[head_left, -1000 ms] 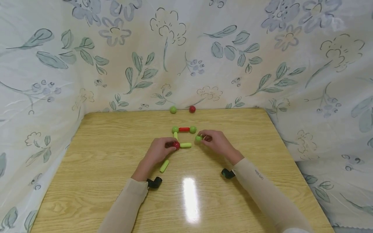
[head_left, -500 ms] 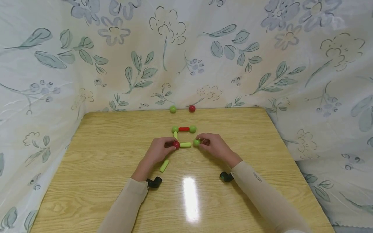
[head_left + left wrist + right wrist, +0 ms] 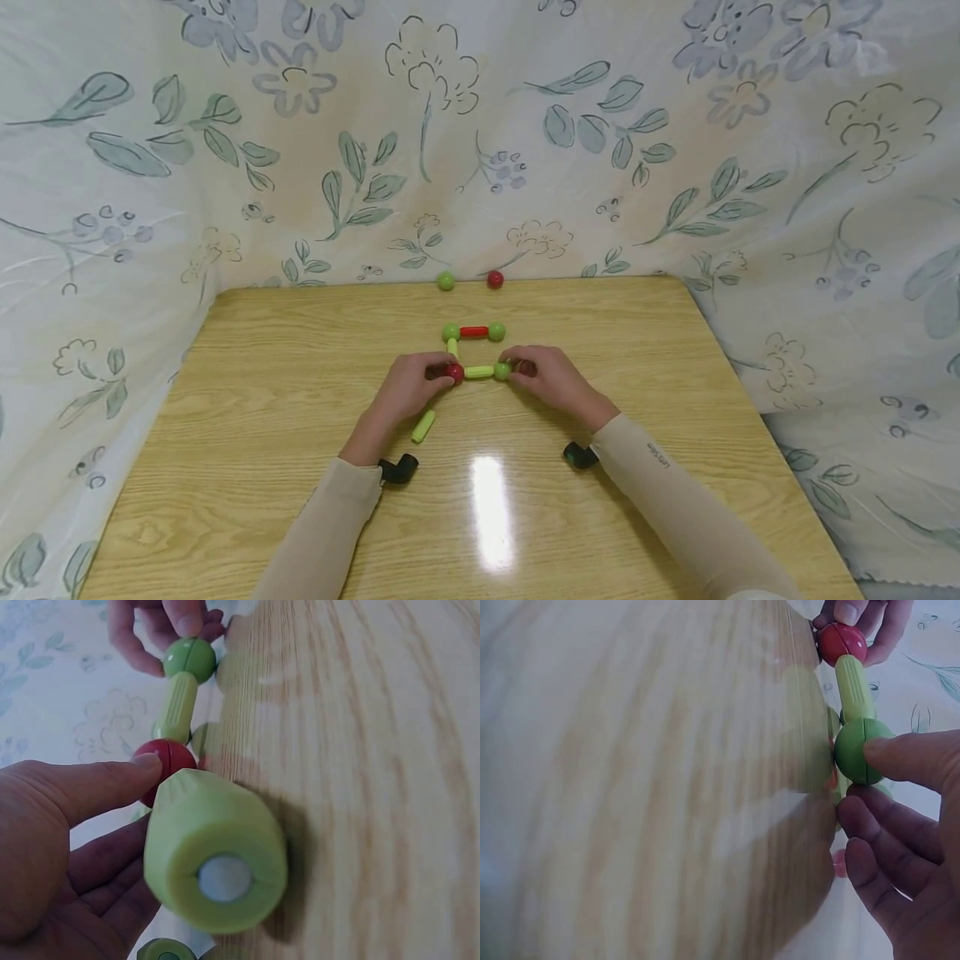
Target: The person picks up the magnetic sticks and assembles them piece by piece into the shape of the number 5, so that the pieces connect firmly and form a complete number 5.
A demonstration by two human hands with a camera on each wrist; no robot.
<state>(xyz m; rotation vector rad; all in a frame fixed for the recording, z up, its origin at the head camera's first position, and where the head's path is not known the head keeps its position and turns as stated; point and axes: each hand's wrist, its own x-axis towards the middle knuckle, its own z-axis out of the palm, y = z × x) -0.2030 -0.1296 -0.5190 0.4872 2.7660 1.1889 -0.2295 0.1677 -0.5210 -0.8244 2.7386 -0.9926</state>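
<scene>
My left hand (image 3: 411, 386) pinches a red ball (image 3: 455, 372) at the near left corner of a rod-and-ball frame on the table. From that ball a yellow-green rod (image 3: 478, 372) runs right to a green ball (image 3: 857, 751), which my right hand (image 3: 551, 375) holds between thumb and fingers. Rod and green ball touch in the right wrist view. Another yellow-green rod (image 3: 452, 347) leads back from the red ball to a green ball (image 3: 451, 332). A red rod (image 3: 474, 332) joins that one to a further green ball (image 3: 497, 332).
A loose yellow-green rod (image 3: 423, 427) lies near my left wrist, and its magnet-like silver end faces the left wrist camera. At the back edge of the wooden table (image 3: 300, 350) sit a green ball (image 3: 446, 281) and a red ball (image 3: 495, 280). Floral cloth (image 3: 465, 150) hangs behind.
My right hand has moved left and nearer with its green ball, which now meets the free end of the yellow-green rod. The left hand has stayed on the red ball.
</scene>
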